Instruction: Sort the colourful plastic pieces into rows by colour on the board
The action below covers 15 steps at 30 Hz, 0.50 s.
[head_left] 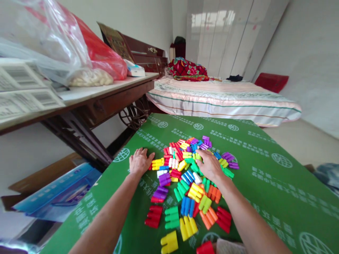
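A loose pile of toy plastic building pieces, several colours and mostly pronged, covers the middle of the green board [265, 183]. My left hand [139, 161] lies palm down on the board just left of the pile, fingers stretched out, near a yellow piece [158, 164]. Over the pile's right side, my right hand [210, 166] reaches in with thumb and forefinger apart, their tips beside a lime-green piece [196, 156]. Its other fingers are partly hidden. Closer to me lie a red piece [153, 216], a green piece [172, 217] and a yellow piece [188, 227].
A wooden table [113, 97] on the left bears plastic bags [90, 46] and a tissue pack [135, 68]. Beneath it stands a blue box [58, 197]. Beyond the board is a bed [225, 98] with a red floral quilt [186, 67]; a white wardrobe [217, 38] stands behind.
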{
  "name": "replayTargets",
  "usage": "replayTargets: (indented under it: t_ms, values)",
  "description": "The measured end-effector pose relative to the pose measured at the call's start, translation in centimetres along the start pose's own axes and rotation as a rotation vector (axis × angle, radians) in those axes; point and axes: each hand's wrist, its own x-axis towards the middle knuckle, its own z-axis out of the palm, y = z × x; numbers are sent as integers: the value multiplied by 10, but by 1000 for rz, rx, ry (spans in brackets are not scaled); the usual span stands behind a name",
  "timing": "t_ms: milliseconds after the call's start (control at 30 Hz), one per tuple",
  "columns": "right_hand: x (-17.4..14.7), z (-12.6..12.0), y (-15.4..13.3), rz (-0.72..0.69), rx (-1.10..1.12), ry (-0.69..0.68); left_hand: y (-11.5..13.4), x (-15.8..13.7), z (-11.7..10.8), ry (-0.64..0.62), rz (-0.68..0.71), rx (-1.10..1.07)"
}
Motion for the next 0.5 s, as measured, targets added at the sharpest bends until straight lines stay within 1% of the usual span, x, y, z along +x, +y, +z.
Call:
replayTargets:
  t_ms: [100, 200, 267, 333, 400, 500]
  values:
    - [-4, 3, 2, -43, 26, -32, 3, -4, 1, -12, -4, 26]
    - [-13, 2, -1, -63, 13, -11, 5, -7, 1, -1, -4, 39]
    - [-16, 0, -8, -94, -27, 12, 5, -8, 2, 5, -1, 44]
    - [-15, 1, -19, -161, -58, 10, 5, -9, 3, 5, 7, 46]
    - [-11, 5, -31, -231, -74, -35, 5, -9, 3, 4, 17, 43]
    - [-4, 13, -43, -256, -92, -131, 4, -10, 4, 13, 26, 37]
